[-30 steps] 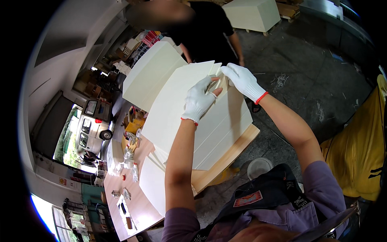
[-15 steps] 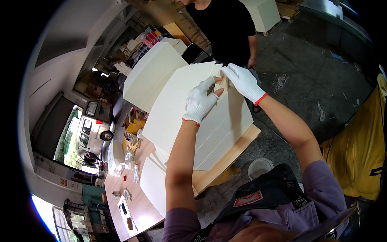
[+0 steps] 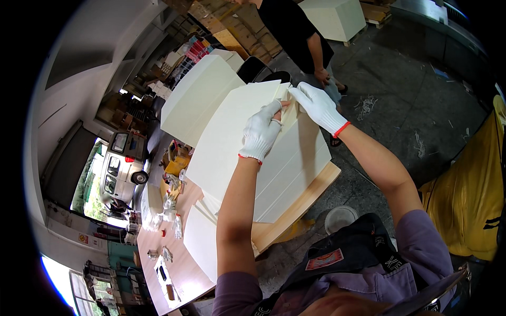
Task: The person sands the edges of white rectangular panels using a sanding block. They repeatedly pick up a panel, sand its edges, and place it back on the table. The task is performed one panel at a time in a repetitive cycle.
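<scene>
A tall stack of large cream-white sheets [image 3: 232, 142] stands in front of me, its layered side facing right. Both my hands wear white knit gloves with red cuffs. At the far right corner of the stack, my left hand [image 3: 262, 130] is closed on the edge of the top sheets, with bare thumb and index fingertips showing. My right hand [image 3: 318, 107] pinches the same sheets at their corner, fingertips pointing left. Between the hands a few sheet edges [image 3: 290, 113] are bent and fanned apart. How many sheets each hand grips is hidden.
The stack rests on a wooden board [image 3: 298, 210]. Another cream stack [image 3: 197, 100] stands behind it. A wood-topped table [image 3: 182, 263] at left carries gloves, small tools and a yellow container. A person in black [image 3: 295, 37] is beyond the stack. A yellow cover [image 3: 469, 184] hangs at right.
My left thumb has drawn in toward the index finger at the sheet edges. My right hand has barely moved. The person in black has turned and shifted a little.
</scene>
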`<action>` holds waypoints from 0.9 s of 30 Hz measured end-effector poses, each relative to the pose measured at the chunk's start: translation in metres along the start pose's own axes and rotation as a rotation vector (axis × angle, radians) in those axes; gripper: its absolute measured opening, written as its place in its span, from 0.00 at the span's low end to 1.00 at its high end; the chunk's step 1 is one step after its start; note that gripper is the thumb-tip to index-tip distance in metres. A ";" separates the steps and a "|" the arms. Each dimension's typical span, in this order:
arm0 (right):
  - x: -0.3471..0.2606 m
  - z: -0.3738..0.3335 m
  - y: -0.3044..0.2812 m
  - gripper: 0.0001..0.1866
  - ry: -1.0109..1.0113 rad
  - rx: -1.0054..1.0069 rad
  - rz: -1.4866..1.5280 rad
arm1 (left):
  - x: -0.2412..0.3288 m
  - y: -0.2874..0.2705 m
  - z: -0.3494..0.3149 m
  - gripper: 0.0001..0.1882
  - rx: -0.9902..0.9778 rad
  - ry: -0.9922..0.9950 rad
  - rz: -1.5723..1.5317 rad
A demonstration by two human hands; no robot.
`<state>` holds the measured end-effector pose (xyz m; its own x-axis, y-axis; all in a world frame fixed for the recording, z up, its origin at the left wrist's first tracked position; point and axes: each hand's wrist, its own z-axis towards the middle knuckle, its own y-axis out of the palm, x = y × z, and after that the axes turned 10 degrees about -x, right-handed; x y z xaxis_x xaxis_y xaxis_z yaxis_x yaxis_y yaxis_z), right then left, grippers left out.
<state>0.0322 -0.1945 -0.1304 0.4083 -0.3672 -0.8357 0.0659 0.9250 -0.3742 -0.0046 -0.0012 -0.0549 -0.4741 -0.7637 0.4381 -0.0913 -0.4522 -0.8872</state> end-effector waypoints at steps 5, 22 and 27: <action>0.006 0.002 0.005 0.27 -0.026 0.018 0.055 | 0.003 0.001 -0.001 0.17 -0.015 -0.002 0.095; -0.001 0.001 0.001 0.27 0.030 -0.020 0.055 | -0.011 0.005 0.002 0.16 0.077 0.056 0.063; 0.005 0.001 0.003 0.26 0.019 0.016 0.071 | 0.013 -0.004 -0.001 0.17 -0.086 -0.096 0.040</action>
<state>0.0352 -0.1931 -0.1352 0.3953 -0.3018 -0.8676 0.0517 0.9503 -0.3070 -0.0110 -0.0084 -0.0456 -0.3937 -0.8226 0.4103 -0.1506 -0.3826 -0.9116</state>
